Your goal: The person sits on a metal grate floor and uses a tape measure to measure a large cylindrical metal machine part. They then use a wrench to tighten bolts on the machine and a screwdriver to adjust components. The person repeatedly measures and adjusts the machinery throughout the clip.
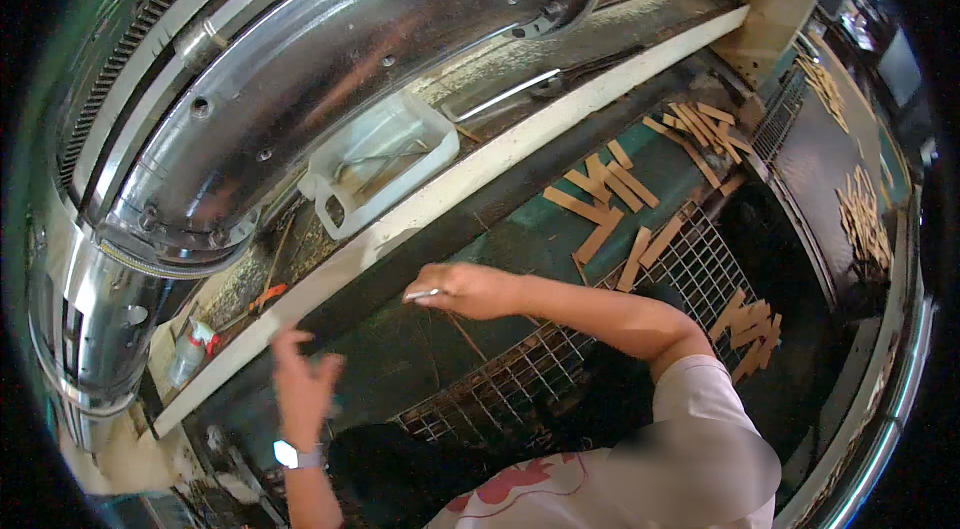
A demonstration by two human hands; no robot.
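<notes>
My left hand (303, 384) is near the pale beam at the lower left, its fingers apart, slightly blurred and holding nothing. A wristwatch (297, 454) with a bright face sits on that wrist. To its right, my right hand (475, 290) is closed around a small silvery object (424, 296), of which only a short end shows at the fingers; its kind cannot be made out. This hand hovers over the dark green surface (400, 359), apart from the beam.
A long pale beam (560, 139) runs diagonally below large metal cylinders (400, 39). Behind it are a cut-open plastic jug (385, 164), an orange-handled tool (267, 298) and a spray bottle (190, 354). Flat wooden strips (625, 184) lie scattered beside a metal grating (510, 384).
</notes>
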